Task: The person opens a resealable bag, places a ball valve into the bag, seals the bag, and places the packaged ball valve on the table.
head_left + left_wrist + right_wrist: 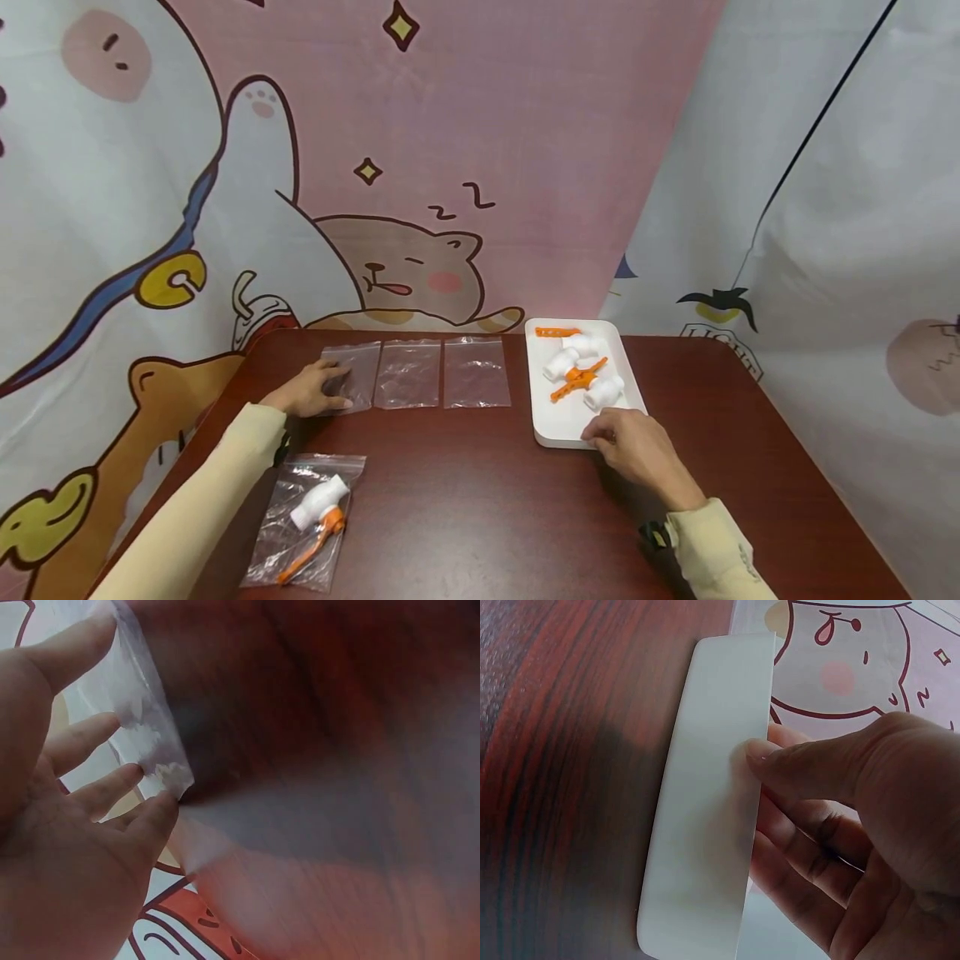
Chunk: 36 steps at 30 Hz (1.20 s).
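Observation:
My left hand (313, 392) rests on the leftmost of three flat, clear zip bags (358, 372) near the table's far edge. Its fingers are spread, and in the left wrist view their tips lie along the edge of the plastic bag (142, 705). With my right hand (636, 443) I pinch the near rim of a white tray (558, 435). The right wrist view has the thumb on the tray's outer wall (697, 802) and the fingers inside. White plastic pipe fittings (604, 392) and orange lever handles (573, 387) lie in the tray.
Close to the left forearm lies another zip bag (262, 550), holding a white fitting (320, 502) and an orange handle (311, 554). Two more flat bags (407, 375) continue the row toward the tray. A cartoon-printed cloth (525, 167) hangs behind the dark red wooden table (465, 508).

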Motion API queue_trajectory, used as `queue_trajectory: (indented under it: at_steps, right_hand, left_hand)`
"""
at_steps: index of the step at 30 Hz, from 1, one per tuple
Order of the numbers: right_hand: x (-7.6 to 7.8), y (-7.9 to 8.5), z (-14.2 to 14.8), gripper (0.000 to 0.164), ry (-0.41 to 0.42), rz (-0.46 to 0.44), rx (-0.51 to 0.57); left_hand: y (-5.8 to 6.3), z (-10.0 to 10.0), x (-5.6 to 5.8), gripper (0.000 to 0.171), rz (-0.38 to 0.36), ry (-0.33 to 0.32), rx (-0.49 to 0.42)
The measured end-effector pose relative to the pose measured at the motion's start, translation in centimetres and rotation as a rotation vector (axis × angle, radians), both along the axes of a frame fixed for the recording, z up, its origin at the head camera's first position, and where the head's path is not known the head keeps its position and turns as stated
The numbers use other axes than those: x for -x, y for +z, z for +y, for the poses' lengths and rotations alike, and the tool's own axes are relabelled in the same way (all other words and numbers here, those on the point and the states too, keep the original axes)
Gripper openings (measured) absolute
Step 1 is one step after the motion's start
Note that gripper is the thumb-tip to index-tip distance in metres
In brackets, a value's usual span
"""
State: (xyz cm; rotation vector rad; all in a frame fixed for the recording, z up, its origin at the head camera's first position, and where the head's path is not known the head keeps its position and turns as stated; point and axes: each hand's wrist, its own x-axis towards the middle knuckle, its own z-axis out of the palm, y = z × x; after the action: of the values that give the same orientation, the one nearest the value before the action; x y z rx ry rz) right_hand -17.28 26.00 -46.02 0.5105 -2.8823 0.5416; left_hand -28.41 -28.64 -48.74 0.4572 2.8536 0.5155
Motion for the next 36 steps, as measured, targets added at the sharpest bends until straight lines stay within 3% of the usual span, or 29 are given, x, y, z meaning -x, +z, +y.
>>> queue_trajectory:
  at_steps: [9,17,19,23,29,36]
  right_hand:
    - [0.0,0.0,-0.1,0.018,-0.009,-0.012,0.003]
    - [0.0,0.0,-0.1,0.019,-0.014,-0.023,0.002]
    - [0.0,0.0,-0.1,0.019,-0.013,-0.021,0.000]
    - [0.0,0.1,-0.1,0.019,-0.014,-0.021,0.000]
    - [-0.1,0.0,-0.1,0.018,-0.017,-0.028,0.003]
    - [-0.1,0.0,-0.1,0.019,-0.016,-0.025,0.002]
  left_hand:
    - [0.7,-0.6,-1.7,0.078,0.000,-0.006,-0.023]
    - [1.3,-0.8,-1.3,0.068,-0.040,0.060,-0.080]
    - [1.6,-0.8,-0.9,0.065,-0.015,0.101,-0.095]
    - [2.0,-0.8,-0.1,0.066,0.012,0.245,-0.129]
    - [2.3,-0.8,0.9,0.065,-0.046,0.454,-0.175]
    - [1.9,-1.0,2.4,0.066,-0.118,0.549,-0.117]
